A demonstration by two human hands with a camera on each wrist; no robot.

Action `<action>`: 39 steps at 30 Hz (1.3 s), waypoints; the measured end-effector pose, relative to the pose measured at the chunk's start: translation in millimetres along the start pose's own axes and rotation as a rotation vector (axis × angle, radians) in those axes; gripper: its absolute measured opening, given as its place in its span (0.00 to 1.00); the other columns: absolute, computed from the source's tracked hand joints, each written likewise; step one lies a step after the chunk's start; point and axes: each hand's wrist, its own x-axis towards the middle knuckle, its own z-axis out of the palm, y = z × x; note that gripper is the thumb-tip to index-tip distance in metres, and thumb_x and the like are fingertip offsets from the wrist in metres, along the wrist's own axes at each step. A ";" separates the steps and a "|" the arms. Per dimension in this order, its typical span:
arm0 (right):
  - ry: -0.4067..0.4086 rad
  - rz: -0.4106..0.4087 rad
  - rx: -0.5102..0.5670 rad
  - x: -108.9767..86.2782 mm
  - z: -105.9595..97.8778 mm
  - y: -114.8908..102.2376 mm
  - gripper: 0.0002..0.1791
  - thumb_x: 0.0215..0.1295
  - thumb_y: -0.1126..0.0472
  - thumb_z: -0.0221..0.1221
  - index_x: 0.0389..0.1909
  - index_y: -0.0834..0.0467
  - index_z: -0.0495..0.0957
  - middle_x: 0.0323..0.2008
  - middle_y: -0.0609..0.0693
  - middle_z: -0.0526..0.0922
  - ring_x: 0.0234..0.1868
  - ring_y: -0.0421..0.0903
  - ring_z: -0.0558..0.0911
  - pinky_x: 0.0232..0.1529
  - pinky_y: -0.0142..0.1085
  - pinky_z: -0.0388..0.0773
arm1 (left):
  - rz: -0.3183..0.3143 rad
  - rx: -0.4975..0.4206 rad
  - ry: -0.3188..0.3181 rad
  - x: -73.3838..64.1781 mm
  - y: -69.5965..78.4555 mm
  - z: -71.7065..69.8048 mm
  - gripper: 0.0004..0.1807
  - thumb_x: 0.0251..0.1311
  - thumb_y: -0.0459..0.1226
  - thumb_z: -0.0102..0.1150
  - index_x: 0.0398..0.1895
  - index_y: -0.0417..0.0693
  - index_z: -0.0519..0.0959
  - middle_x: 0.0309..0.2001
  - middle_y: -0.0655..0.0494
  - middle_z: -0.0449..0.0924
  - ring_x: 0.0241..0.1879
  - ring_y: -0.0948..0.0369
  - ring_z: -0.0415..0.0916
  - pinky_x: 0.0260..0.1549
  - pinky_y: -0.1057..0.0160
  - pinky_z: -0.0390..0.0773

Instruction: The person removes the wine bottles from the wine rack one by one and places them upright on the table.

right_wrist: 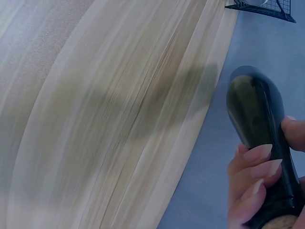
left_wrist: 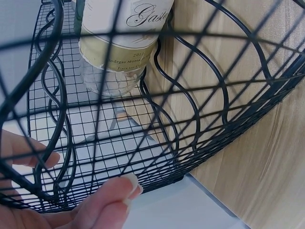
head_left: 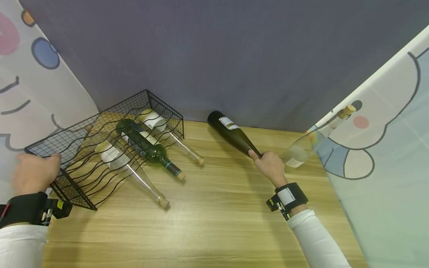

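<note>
My right hand [head_left: 269,167] grips a dark wine bottle [head_left: 231,132] by its neck. The bottle's base points toward the back wall; whether it touches anything cannot be told. In the right wrist view, fingers [right_wrist: 257,176] curl round the neck, just above the cork [right_wrist: 281,222]. My left hand [head_left: 35,173], blurred in the head view, holds the near left end of a black wire wine rack [head_left: 78,201]. The left wrist view shows its thumb and fingers [left_wrist: 107,202] about the mesh. In the rack lie a clear bottle [head_left: 124,163], a green bottle [head_left: 155,152] and another clear bottle [head_left: 172,137], necks toward the front right.
A corked clear bottle [head_left: 301,149] stands on the wooden table [head_left: 214,223], just beyond my right hand. A grey wall [head_left: 234,56] runs along the back, and patterned panels [head_left: 395,149] border the table at both sides.
</note>
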 end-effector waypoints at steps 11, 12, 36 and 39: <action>-0.036 0.017 -0.012 1.8 5.0 0.1 0.35 0.63 0.29 0.47 0.13 0.55 0.69 0.14 0.49 0.69 0.15 0.47 0.70 0.12 0.35 0.62 | -0.014 0.001 0.004 -0.1 1.7 0.0 0.47 0.70 0.52 0.23 0.67 0.16 0.24 0.65 0.09 0.45 0.60 0.21 0.52 0.58 0.29 0.62; -0.038 0.017 -0.012 1.7 5.2 0.1 0.35 0.63 0.29 0.47 0.12 0.54 0.69 0.14 0.49 0.69 0.15 0.47 0.70 0.11 0.35 0.61 | -0.011 -0.001 0.005 -0.2 1.5 0.0 0.47 0.70 0.52 0.24 0.67 0.16 0.24 0.65 0.09 0.45 0.59 0.21 0.52 0.57 0.28 0.62; -0.098 -0.034 0.011 0.1 3.6 -1.2 0.30 0.68 0.38 0.47 0.12 0.54 0.65 0.14 0.49 0.66 0.15 0.47 0.68 0.15 0.35 0.60 | 0.008 -0.030 0.017 -1.7 3.6 -0.2 0.47 0.69 0.51 0.25 0.67 0.15 0.26 0.63 0.08 0.47 0.56 0.20 0.55 0.52 0.28 0.66; -0.176 -0.065 0.066 -0.7 1.7 -2.6 0.26 0.69 0.43 0.47 0.16 0.56 0.68 0.15 0.49 0.67 0.15 0.45 0.67 0.16 0.34 0.62 | 0.010 -0.027 0.019 -0.7 1.9 0.1 0.46 0.69 0.50 0.25 0.67 0.15 0.26 0.62 0.07 0.48 0.55 0.21 0.57 0.49 0.28 0.68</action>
